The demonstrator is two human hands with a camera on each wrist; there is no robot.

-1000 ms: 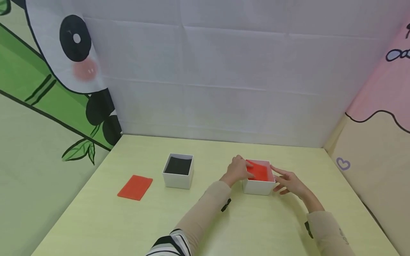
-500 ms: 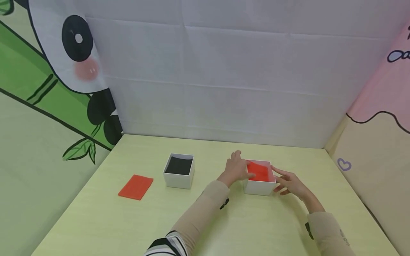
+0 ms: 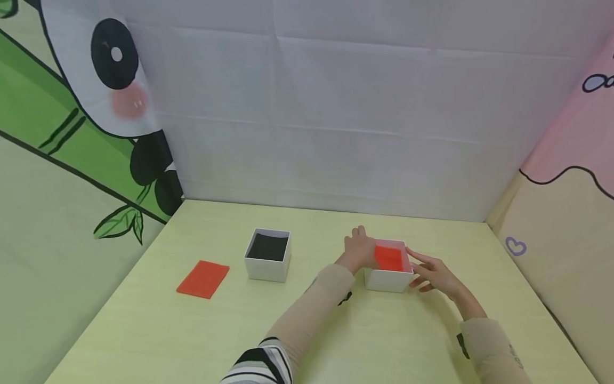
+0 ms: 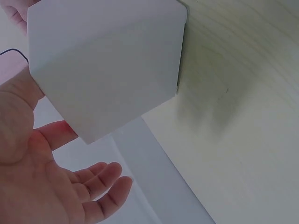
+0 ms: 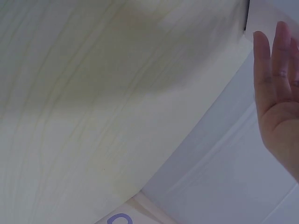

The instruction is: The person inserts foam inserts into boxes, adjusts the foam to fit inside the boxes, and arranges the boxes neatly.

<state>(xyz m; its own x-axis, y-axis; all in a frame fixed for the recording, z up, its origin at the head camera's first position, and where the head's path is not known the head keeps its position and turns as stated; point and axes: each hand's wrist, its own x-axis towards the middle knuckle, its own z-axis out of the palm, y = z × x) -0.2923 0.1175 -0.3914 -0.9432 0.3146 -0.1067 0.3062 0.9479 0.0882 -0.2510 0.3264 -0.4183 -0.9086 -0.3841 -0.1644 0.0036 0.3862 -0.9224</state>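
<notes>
In the head view, a white open box (image 3: 387, 280) stands at the right of the table with a red folded cloth (image 3: 389, 258) inside. My left hand (image 3: 358, 250) reaches over the box's left rim onto the cloth. In the left wrist view its thumb and index finger (image 4: 57, 134) pass apart behind the white box wall (image 4: 110, 70); their tips are hidden. The other fingers stay loose outside the box. My right hand (image 3: 438, 276) rests against the box's right side with its fingers extended. Only part of this hand shows in the right wrist view.
Another white box (image 3: 266, 270) with a black folded cloth (image 3: 267, 247) inside stands left of centre. Farther left, a second red folded cloth (image 3: 203, 279) lies flat on the pale wood-grain table (image 3: 393, 341). A white sheet (image 3: 307, 117) hangs behind the table.
My left hand first shifted slightly left with thumb and index finger spread over the cloth, then moved right, covering more of it. The right hand and both boxes stay in place.
</notes>
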